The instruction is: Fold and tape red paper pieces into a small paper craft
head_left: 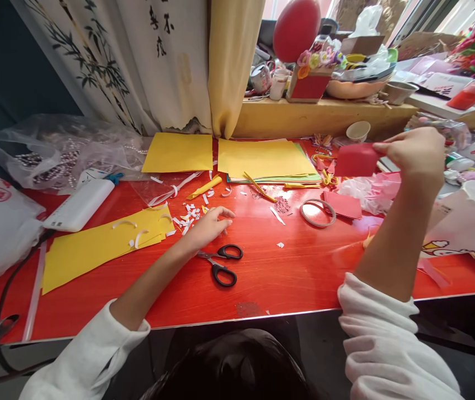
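Raised above the table's right side, my right hand (414, 153) pinches a small red sheet of paper (356, 161) by its edge. Below it lie more pieces of red paper (343, 205) beside a roll of tape (318, 213). My left hand (210, 226) hovers or rests over the red tabletop (270, 278), fingers loosely curved and apart, with nothing seen in them. Black-handled scissors (223, 265) lie just below that hand, blades partly hidden. White paper scraps (188, 218) are scattered to its left.
Yellow paper sheets (262, 158) are stacked at the back, and yellow strips (95, 244) lie at left near a white power bank (81, 205). A plastic bag of beads (66, 150) sits behind. A paper cup (358, 131) and crowded clutter occupy the right.
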`<state>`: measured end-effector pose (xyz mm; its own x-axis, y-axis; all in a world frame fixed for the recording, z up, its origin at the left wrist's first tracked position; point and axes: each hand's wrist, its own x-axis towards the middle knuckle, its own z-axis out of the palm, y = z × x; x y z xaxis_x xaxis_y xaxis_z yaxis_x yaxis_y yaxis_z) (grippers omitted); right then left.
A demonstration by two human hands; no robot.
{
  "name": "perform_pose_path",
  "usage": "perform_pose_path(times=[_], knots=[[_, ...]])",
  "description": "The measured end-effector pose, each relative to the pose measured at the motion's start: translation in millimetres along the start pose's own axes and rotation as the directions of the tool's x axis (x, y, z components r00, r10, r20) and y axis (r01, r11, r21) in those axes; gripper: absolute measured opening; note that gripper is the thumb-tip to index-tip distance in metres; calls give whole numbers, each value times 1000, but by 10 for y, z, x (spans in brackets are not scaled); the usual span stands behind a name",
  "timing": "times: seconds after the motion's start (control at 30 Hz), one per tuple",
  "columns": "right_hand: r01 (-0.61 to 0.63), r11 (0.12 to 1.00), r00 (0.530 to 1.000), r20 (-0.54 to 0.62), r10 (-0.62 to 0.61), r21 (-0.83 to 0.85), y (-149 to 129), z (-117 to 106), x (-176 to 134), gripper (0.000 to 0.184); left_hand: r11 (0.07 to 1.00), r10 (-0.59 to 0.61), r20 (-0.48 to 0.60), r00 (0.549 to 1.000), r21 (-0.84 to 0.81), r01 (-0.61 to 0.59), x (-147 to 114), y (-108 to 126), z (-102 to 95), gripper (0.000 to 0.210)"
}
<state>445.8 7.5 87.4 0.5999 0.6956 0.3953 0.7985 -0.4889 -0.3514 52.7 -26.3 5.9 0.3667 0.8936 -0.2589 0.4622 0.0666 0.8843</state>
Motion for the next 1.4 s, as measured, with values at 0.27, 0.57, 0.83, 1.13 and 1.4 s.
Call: perform_pose_path(times=[0.27, 0.57, 0.83, 1.13, 1.4], knots=[[140, 615, 840, 236, -489, 776, -951, -605, -730, 21, 976, 174, -35, 984, -128, -177, -7, 15, 1, 34], [-19, 600, 548, 510, -663, 800, -1647, -292, -1301, 13, 799, 362, -276, 890, -399, -449, -94, 97, -112, 40], [-168, 445, 450, 470, -759, 879, -1824, 63, -1507, 21, 734, 227, -497, 837, -478, -483, -19, 66, -226, 26], [-505, 329, 491, 579, -651, 798, -1262, 612, -1743, 19, 824, 166, -167, 972, -519, -230, 30, 32, -175, 31], [-617, 224, 518, 604, -606, 755, -1287, 820, -1959, 20, 839, 180, -158, 971, -491, -235, 100, -78, -100, 37]])
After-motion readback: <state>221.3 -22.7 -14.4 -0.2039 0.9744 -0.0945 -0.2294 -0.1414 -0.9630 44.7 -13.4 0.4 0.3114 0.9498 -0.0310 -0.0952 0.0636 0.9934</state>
